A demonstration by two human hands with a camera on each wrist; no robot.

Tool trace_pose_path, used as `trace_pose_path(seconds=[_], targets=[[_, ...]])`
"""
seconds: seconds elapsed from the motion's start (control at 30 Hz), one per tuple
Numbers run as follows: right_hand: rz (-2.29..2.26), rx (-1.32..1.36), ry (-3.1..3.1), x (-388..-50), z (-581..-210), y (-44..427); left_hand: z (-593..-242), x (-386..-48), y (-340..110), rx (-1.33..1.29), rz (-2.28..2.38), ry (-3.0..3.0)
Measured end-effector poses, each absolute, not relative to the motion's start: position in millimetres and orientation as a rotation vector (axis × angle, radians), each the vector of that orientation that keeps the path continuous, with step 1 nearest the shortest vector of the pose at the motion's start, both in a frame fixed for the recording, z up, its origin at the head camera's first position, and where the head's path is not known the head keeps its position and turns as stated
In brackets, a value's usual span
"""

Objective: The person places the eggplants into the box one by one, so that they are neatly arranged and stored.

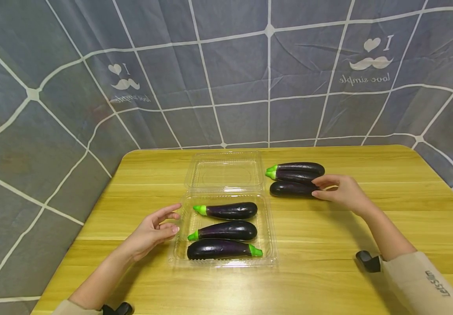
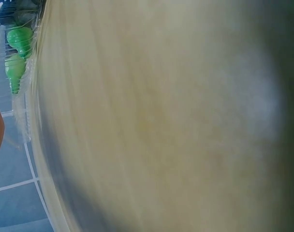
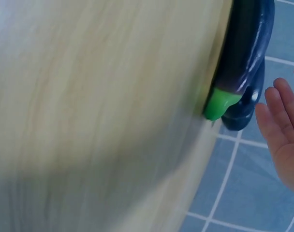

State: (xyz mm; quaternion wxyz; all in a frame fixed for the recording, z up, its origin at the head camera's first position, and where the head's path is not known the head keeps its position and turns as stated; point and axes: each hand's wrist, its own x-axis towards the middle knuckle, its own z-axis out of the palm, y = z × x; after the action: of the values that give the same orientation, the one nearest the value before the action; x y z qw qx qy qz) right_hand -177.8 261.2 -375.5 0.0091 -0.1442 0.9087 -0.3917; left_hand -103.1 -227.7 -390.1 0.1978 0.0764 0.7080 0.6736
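Three dark purple eggplants lie in the base of a clear plastic box: upper, middle, lower, the lower one's green cap facing right. My left hand hovers at the box's left edge, fingers loosely bent, holding nothing. In the left wrist view, green caps show through clear plastic. Right of the box lie three more eggplants; my right hand is at the right end of the front one, thumb and fingers apart. In the right wrist view, relaxed fingers stand beside the eggplants.
The box's hinged clear lid lies folded back behind its base. A wooden table carries everything, and a grey curtain with white lines hangs along its back and left side.
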Motion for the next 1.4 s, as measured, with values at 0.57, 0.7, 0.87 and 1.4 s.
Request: trace_pose_path(seconds=[0.57,0.7,0.87,1.4], targets=[[-1.187,-0.379,2.847,-183,-387,275,-388,-102,-226,0.244,1.913,1.955],[-1.180,-0.370,2.857,-184,-390,275,-388,-102,-226,0.246,1.919,1.948],[-1.170,-0.374,2.828,-183,-391,275,-389,-103,-227,0.223,1.913,1.951],[-1.100,-0.426,2.858,-185,-394,269,-391,-103,-229,0.223,1.910,1.955]])
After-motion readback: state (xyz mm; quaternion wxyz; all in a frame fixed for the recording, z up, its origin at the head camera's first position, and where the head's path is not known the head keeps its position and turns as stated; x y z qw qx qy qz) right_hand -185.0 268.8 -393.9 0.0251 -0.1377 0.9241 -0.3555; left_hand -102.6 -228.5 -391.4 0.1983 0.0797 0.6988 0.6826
